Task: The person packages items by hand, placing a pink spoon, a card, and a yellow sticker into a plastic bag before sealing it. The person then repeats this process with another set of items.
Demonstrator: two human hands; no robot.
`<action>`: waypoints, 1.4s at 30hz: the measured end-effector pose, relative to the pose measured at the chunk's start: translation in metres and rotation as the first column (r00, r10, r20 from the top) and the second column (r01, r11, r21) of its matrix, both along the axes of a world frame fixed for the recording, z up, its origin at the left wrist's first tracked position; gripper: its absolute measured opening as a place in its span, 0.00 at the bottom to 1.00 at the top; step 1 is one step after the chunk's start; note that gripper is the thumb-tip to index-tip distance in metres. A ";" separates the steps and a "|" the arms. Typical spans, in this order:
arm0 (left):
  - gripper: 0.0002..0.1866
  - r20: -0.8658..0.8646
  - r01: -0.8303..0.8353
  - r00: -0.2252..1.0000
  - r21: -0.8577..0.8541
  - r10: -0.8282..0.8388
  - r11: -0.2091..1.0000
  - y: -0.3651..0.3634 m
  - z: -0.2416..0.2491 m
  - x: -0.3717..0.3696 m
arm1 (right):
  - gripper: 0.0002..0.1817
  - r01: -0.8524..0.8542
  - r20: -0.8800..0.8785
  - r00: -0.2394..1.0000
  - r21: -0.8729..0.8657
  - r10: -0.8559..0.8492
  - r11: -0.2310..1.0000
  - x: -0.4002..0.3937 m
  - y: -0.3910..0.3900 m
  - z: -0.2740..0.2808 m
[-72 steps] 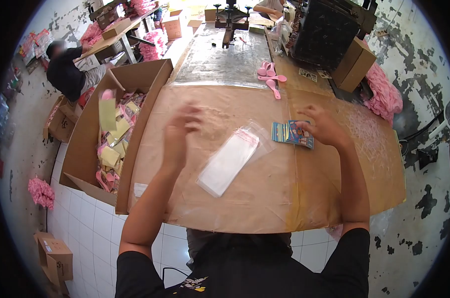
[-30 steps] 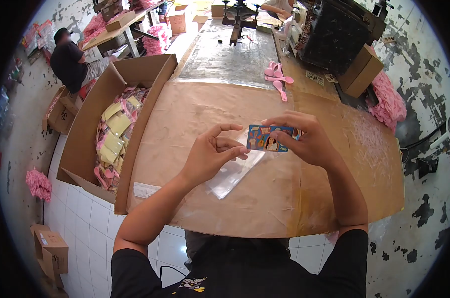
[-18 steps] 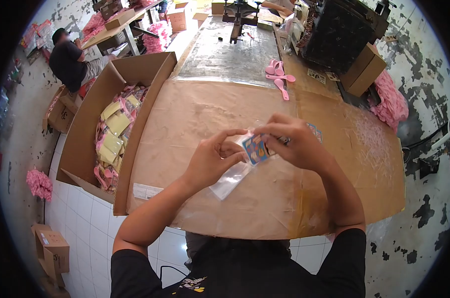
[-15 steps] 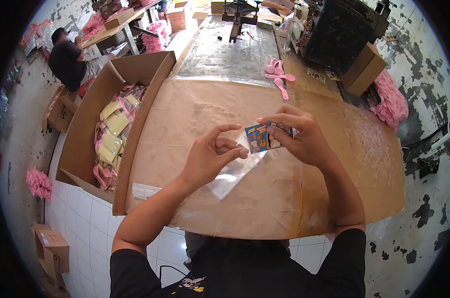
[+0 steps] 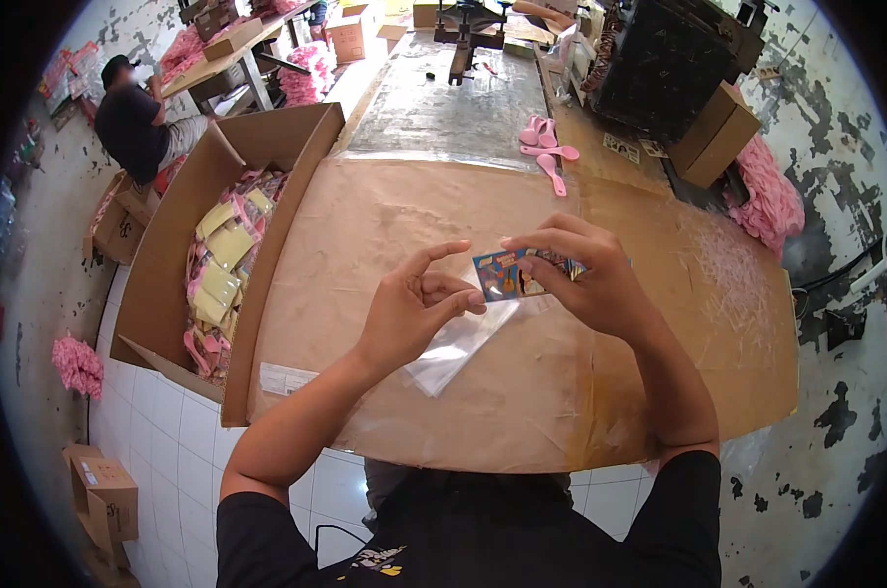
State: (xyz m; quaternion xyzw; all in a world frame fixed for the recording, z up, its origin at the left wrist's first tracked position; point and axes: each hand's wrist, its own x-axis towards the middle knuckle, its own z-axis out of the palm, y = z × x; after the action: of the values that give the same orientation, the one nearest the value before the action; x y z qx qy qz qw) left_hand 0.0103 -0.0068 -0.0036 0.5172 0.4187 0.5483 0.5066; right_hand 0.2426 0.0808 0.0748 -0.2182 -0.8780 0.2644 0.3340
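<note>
A small printed card (image 5: pixel 503 278), blue with colourful pictures, is pinched in my right hand (image 5: pixel 585 269), thumb over its face and fingers behind the top edge. My left hand (image 5: pixel 426 299) is half curled at the card's left edge. Its index finger stands apart from the thumb, and the thumb tip is right at the card's lower left corner. Beneath the card and hands, a clear plastic bag (image 5: pixel 451 358) lies slanted on the brown cardboard-covered table (image 5: pixel 384 216). My right palm and fingers hide the card's right part.
Left of me stands a large open carton (image 5: pixel 250 284) holding many packed pouches. Pink spoons (image 5: pixel 551 153) lie on the table ahead. A metal press (image 5: pixel 460 44) is at the far end, a dark machine (image 5: pixel 649 73) at the right. A person (image 5: pixel 135 122) sits at the far left.
The card in my right hand has shifted slightly left, and its left edge now reaches my left thumb. My left hand has barely moved.
</note>
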 end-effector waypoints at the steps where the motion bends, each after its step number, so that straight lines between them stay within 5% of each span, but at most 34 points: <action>1: 0.31 -0.005 0.002 1.000 0.004 -0.002 1.000 0.000 0.001 0.000 | 0.13 -0.020 0.029 0.999 -0.007 0.020 1.000 0.001 -0.001 0.000; 9: 0.32 -0.233 0.076 0.971 0.062 -0.060 0.995 -0.005 0.004 0.003 | 0.14 -0.199 0.157 0.967 -0.039 0.203 0.979 -0.003 -0.002 -0.007; 11: 0.32 -0.318 0.091 0.946 0.075 -0.063 0.993 -0.006 0.002 0.003 | 0.15 -0.094 0.121 0.986 -0.146 0.113 0.985 -0.007 -0.008 -0.011; 15: 0.30 -0.128 -0.049 0.991 0.009 0.050 0.999 -0.005 0.008 0.003 | 0.16 0.072 -0.052 0.995 -0.279 -0.090 0.958 -0.006 -0.001 -0.014; 18: 0.28 0.008 -0.099 0.995 0.008 0.098 0.995 -0.002 0.007 0.003 | 0.14 -0.020 0.014 1.000 -0.209 0.024 0.978 -0.007 -0.007 -0.019; 23: 0.25 -0.014 -0.110 0.994 -0.004 0.110 0.994 -0.002 -0.001 0.002 | 0.12 -0.139 0.148 0.974 -0.213 0.173 0.967 -0.014 -0.007 -0.027; 27: 0.21 -0.038 -0.132 0.991 -0.037 0.130 0.991 0.007 -0.009 -0.004 | 0.12 -0.217 0.232 0.936 -0.211 0.264 0.953 -0.004 0.073 -0.030; 29: 0.19 0.065 -0.115 0.990 -0.094 0.121 0.989 0.009 -0.007 -0.005 | 0.20 0.063 0.307 0.949 0.040 -0.073 0.997 -0.005 0.135 -0.034; 31: 0.19 0.110 -0.080 0.989 -0.153 0.098 0.985 0.014 -0.007 -0.009 | 0.30 0.340 0.345 0.876 0.054 -0.337 0.939 -0.010 0.207 -0.060; 34: 0.17 0.130 -0.037 0.989 -0.224 0.067 0.974 0.017 -0.016 -0.015 | 0.38 0.450 0.463 0.719 0.258 -0.518 0.855 -0.023 0.291 -0.099; 37: 0.15 0.144 0.050 0.989 -0.274 -0.010 0.961 0.017 -0.015 -0.017 | 0.40 0.593 0.529 0.638 0.127 -0.560 0.796 -0.041 0.314 -0.103; 42: 0.12 0.102 0.056 0.994 -0.270 -0.029 0.961 0.017 -0.014 -0.017 | 0.37 0.395 0.483 0.795 0.046 -0.366 0.917 -0.040 0.337 -0.142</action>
State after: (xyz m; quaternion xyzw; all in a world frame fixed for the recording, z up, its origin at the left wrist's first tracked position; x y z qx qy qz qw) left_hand -0.0064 0.0100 -0.0171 0.4244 0.4538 0.4988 0.6042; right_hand 0.2030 0.4175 -0.0676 -0.4586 -0.8631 0.1542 0.1447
